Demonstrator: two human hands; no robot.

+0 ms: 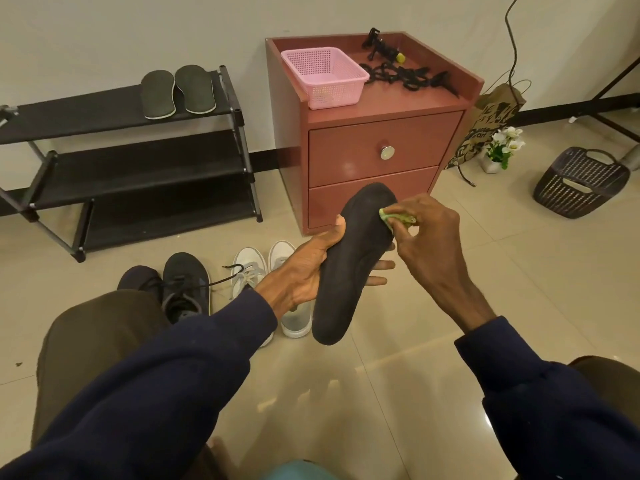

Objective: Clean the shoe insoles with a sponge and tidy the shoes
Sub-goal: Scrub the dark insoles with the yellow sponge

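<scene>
The tiled floor (415,358) fills most of the view, with a black shoe rack (69,119) against the wall on the left and a red cabinet (374,157) beside it. Two dark insoles (176,91) lie side by side on the rack's top shelf. On the floor in front of the person stand a pair of black sneakers (183,285) and, to their right, a pair of white sneakers (252,265).

Above the white pair, a dark insole (349,265) is held in the air. Its long axis runs from the heel, low and nearest the person, up and away to the toe. The left hand (304,268) is clamped on its middle, thumb on the left edge and fingers showing from beneath on the right. The right hand (429,244) comes in from the right, fingers curled and pinching a small green-yellow sponge (398,218) against the insole's right edge near the toe.

The wipe is judged to be under way at the toe end, so the rest of the surface lies down the long axis, toward the heel and the person.
</scene>
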